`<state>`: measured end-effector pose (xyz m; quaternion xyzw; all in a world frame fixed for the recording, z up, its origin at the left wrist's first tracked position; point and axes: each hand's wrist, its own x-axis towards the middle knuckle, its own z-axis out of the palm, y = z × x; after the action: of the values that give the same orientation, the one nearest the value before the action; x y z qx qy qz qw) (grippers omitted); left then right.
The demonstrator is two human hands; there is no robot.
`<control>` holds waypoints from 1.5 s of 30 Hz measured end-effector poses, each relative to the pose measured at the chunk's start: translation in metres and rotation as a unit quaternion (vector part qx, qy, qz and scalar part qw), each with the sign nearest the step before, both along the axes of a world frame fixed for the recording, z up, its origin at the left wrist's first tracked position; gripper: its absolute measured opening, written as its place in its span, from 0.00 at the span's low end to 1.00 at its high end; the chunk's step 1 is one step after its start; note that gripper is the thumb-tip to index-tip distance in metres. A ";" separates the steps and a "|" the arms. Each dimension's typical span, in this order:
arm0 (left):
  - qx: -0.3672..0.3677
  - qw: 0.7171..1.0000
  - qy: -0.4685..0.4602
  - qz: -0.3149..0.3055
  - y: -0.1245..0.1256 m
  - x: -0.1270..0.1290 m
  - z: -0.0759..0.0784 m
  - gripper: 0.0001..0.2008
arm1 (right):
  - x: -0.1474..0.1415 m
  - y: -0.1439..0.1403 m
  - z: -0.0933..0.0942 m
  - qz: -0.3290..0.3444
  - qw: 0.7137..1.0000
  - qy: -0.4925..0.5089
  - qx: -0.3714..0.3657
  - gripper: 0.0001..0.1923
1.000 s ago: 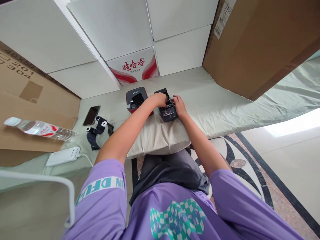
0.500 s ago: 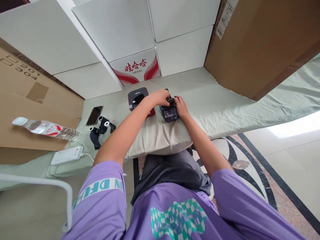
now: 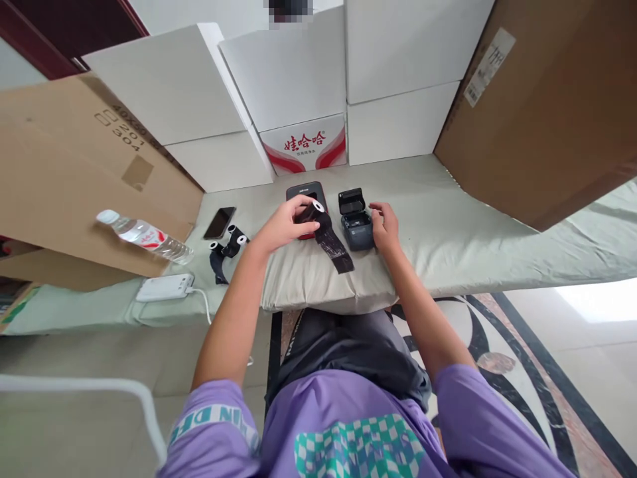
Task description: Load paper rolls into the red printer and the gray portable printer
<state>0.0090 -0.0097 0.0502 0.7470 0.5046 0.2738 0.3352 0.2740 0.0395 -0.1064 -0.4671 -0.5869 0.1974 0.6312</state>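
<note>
Where half a second ago the left hand (image 3: 287,224) was reaching into the open portable label printer (image 3: 359,236), we now see it well clear, holding a roll of black label material (image 3: 329,240). The roll is in front of the red-and-black device (image 3: 319,192), partly hiding it, and an unwound strip trails toward the table's near edge; whether its end touches the cloth we cannot tell. Our left thumb and fingers are clamped on the roll, its white core facing up. As we judge it, the change means roll and printer are now separate, with the printer's bay exposed.

The printer sits to the right of the strip, its lid (image 3: 352,200) standing raised toward the table's far edge. Our right hand (image 3: 385,226) is at its right side, fingers loosely bent; we cannot tell whether they grip the casing or merely rest by it.

Farther out, more black rolls (image 3: 229,247) lie toward the left end of the cloth-covered table (image 3: 423,199), with a phone (image 3: 219,223) behind them and a white power bank (image 3: 163,287) at the near edge. White cartons (image 3: 304,145) line the far edge.
</note>
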 end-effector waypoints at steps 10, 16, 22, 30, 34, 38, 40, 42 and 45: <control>-0.021 0.963 -0.237 0.123 -0.009 -0.052 -0.076 0.19 | -0.100 -0.051 0.044 0.372 0.923 0.001 -0.097 0.28; 0.049 0.933 -0.226 0.275 -0.022 -0.103 -0.100 0.16 | -0.118 -0.056 -0.003 0.278 0.951 -0.051 -0.123 0.24; 0.104 0.875 -0.231 0.413 -0.019 -0.154 -0.077 0.20 | -0.118 -0.056 -0.006 0.256 0.941 -0.188 -0.117 0.19; 0.080 0.886 -0.153 0.429 0.023 -0.177 -0.032 0.06 | -0.120 -0.050 -0.013 0.254 0.944 -0.157 -0.139 0.19; 0.063 0.917 -0.027 0.392 0.065 -0.171 -0.034 0.05 | -0.120 -0.049 -0.013 0.248 0.945 -0.157 -0.145 0.19; 0.041 0.909 0.141 0.389 0.104 -0.157 -0.042 0.03 | -0.120 -0.049 -0.013 0.248 0.945 -0.146 -0.157 0.19; 0.040 0.890 0.215 0.400 0.118 -0.148 -0.050 0.07 | -0.120 -0.049 -0.013 0.251 0.944 -0.140 -0.163 0.18; 0.040 0.871 0.276 0.406 0.126 -0.139 -0.062 0.12 | -0.120 -0.049 -0.012 0.254 0.942 -0.139 -0.168 0.18; 0.004 0.860 0.331 0.389 0.133 -0.130 -0.082 0.18 | -0.120 -0.050 -0.011 0.257 0.941 -0.142 -0.170 0.18</control>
<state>-0.1212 0.1230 -0.0316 0.5384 0.8339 0.1206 0.0115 0.1543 -0.0100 -0.1173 -0.4240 -0.7280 0.3814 0.3804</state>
